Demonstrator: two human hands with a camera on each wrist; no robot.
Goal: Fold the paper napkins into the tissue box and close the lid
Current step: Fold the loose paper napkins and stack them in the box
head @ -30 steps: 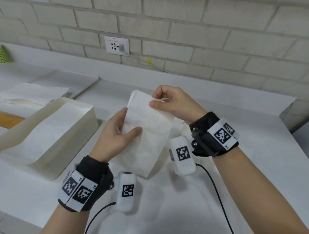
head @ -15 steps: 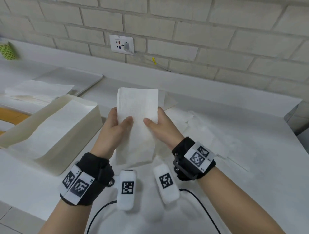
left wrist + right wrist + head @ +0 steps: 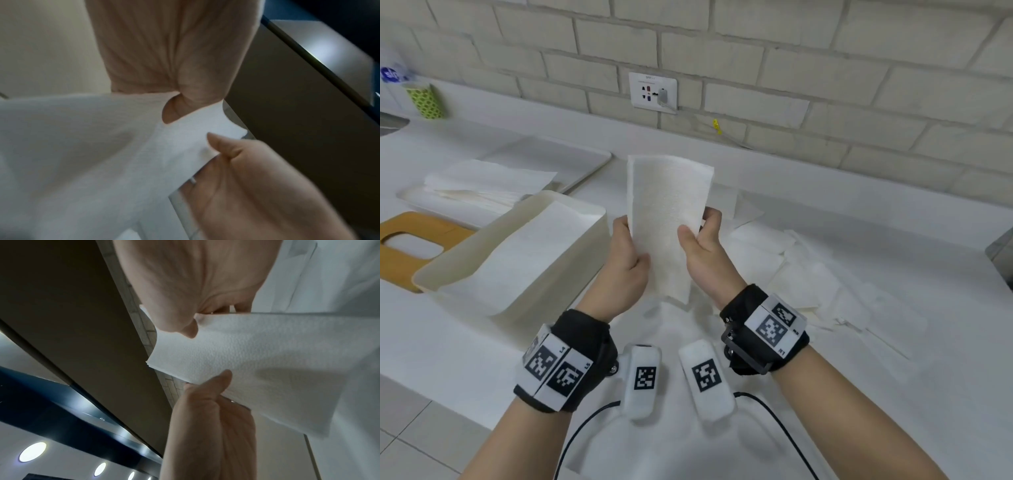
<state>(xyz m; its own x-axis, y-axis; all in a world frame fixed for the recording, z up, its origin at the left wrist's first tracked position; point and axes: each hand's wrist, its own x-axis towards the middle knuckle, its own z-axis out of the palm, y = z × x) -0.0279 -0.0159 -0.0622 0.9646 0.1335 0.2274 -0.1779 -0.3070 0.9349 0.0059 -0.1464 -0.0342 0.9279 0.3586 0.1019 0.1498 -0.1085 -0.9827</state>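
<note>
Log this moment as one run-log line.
left hand: grips folded white paper napkin | right hand: grips it too | napkin: upright, above counter | open cream tissue box: napkin inside | wooden lid: off

Tissue box (image 3: 517, 253) left of the held napkin (image 3: 667, 226) (lid (image 3: 400, 253) farther left), loose napkins (image 3: 804, 274) right.

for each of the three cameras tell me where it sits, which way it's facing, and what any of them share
Head: worn on the head, looking forward and down at the counter; shows both forearms, left hand, right hand, folded napkin, tissue box.
Left wrist: looks along the left hand toward the napkin; right hand opposite.
Right wrist: looks upward along the right hand; left hand, ceiling lights.
Shared: all show the napkin, pinched by both hands.
</note>
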